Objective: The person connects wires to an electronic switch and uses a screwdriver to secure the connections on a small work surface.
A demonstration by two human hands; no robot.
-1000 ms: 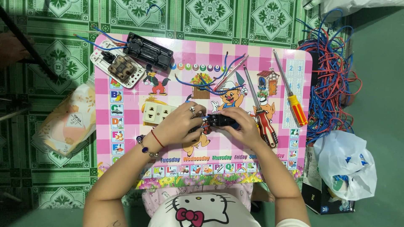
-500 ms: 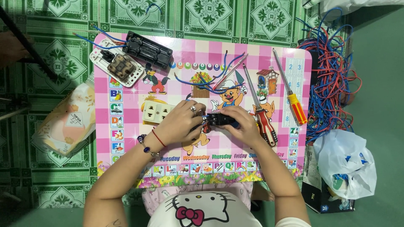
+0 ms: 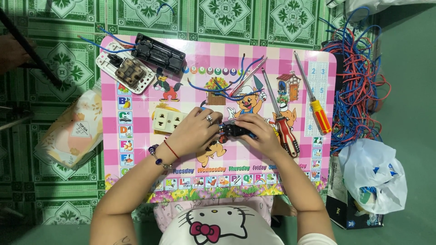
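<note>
Both hands meet over the middle of a pink checked cartoon table point(image 3: 136, 113). My left hand point(image 3: 196, 131), with a ring and bead bracelets, and my right hand point(image 3: 256, 131) both grip a small black electrical part point(image 3: 234, 130) between their fingertips. A cream double socket point(image 3: 165, 120) lies just left of my left hand. Loose blue wires point(image 3: 227, 88) curl on the table just beyond the hands.
A red-and-black screwdriver point(image 3: 281, 122) and a yellow-and-red screwdriver point(image 3: 313, 104) lie right of my hands. A black socket housing point(image 3: 159, 54) and a white switch plate point(image 3: 127, 70) sit far left. Tangled red and blue wires point(image 3: 359, 81) and a white plastic bag point(image 3: 374, 174) lie on the floor to the right.
</note>
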